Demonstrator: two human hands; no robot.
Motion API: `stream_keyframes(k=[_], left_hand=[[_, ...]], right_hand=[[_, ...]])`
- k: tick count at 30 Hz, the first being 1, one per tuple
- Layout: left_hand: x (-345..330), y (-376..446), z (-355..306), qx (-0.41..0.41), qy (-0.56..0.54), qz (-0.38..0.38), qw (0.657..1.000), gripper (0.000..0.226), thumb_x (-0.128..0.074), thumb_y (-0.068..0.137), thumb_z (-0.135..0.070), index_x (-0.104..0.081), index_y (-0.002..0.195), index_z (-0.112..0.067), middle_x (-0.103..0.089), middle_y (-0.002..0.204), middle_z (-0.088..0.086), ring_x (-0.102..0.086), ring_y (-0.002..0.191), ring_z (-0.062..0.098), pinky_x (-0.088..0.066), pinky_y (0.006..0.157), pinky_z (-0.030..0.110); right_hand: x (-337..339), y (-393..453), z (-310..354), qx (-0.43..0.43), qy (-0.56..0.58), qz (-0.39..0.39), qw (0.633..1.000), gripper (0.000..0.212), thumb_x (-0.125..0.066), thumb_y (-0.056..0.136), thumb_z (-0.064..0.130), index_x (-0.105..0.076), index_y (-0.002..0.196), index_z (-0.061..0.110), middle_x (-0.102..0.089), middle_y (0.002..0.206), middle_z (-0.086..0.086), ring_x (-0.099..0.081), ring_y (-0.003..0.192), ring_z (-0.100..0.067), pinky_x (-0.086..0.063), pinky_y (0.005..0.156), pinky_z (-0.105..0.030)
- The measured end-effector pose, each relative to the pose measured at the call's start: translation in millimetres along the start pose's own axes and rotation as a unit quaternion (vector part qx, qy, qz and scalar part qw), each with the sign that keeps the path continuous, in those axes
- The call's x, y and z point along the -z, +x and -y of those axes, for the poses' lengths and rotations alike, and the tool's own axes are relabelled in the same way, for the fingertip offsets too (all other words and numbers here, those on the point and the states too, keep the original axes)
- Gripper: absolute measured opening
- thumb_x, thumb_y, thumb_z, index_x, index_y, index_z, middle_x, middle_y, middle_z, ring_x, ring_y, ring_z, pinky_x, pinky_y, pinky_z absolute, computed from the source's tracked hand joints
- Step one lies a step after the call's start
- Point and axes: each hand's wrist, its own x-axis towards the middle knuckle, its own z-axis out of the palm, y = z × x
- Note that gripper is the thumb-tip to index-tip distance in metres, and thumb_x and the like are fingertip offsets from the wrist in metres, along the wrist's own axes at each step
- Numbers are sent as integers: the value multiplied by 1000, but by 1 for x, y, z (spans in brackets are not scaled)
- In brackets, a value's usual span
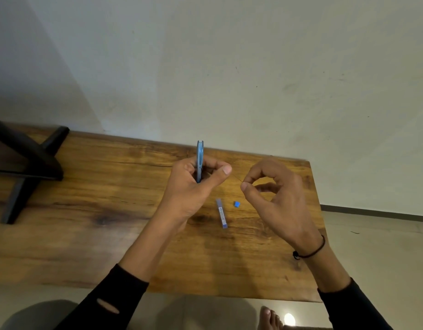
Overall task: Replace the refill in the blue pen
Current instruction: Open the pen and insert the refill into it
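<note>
My left hand (193, 184) grips a translucent blue pen (200, 160) upright over the wooden table (110, 210), with the pen's open end pointing up. My right hand (275, 198) hovers to the right, thumb and forefinger pinched on a very thin dark refill (236, 178) that slants toward my left thumb. A small blue refill case (222, 213) lies flat on the table between my wrists. Just right of it sits a tiny blue cap (237, 204).
A black stand with crossed legs (31, 163) occupies the table's far left. The table backs onto a pale wall and its right edge (313, 191) drops to the tiled floor. A bare foot (270, 317) shows below the front edge.
</note>
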Motion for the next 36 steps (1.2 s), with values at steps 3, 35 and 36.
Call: stream_keyframes(k=[3, 35, 36], left_hand=[[3, 1, 1, 14, -13, 13, 1000, 7, -85, 91, -20, -81, 87, -24, -73, 69, -19, -61, 59, -8, -49, 59, 8], [-19, -19, -1, -110, 133, 83, 982, 44, -26, 116, -33, -69, 108, -27, -70, 90, -16, -64, 90, 5, -44, 82, 18], [-21, -20, -2, -111, 118, 82, 983, 43, -26, 117, -30, -67, 105, -33, -68, 90, -22, -62, 88, -1, -41, 81, 11]], right_hand=[[1, 2, -1, -38, 80, -25, 996, 15, -77, 91, -2, -71, 83, 9, -70, 83, 7, -67, 83, -9, -57, 67, -23], [1, 6, 31, 85, 226, -86, 966, 9, -62, 98, -10, -62, 99, -1, -69, 81, -18, -76, 74, -36, -62, 69, -39], [2, 6, 33, 91, 222, -79, 968, 9, -61, 98, -10, -62, 98, -1, -70, 79, -15, -76, 72, -36, -62, 66, -39]])
